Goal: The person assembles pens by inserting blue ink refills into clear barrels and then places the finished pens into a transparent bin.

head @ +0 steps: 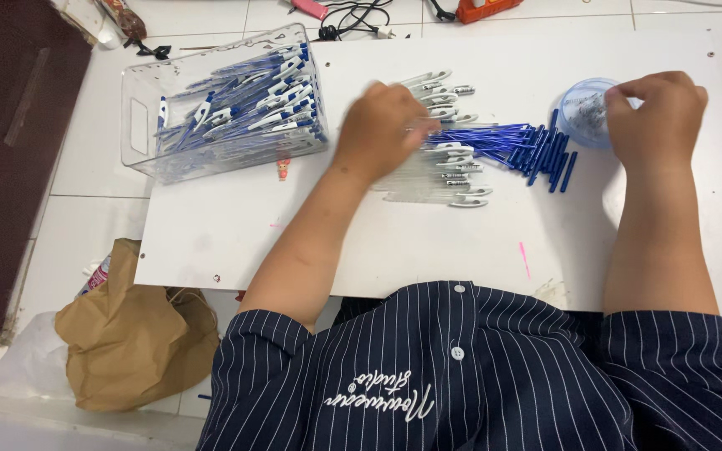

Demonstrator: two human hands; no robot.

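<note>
Pen barrels (449,171), maybe a dozen, are lying under the left hand (378,129), fingers curled on them; the right hand (658,113) is pinching inside one blue cup (582,113), grip unclear.

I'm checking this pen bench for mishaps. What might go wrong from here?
1. The left hand rests on the loose row of clear pen barrels; a sideways nudge could scatter them.
2. The right hand covers the small blue cup, which could tip and spill.
3. The blue refills lie loose by the cup and might roll across the white board.
</note>
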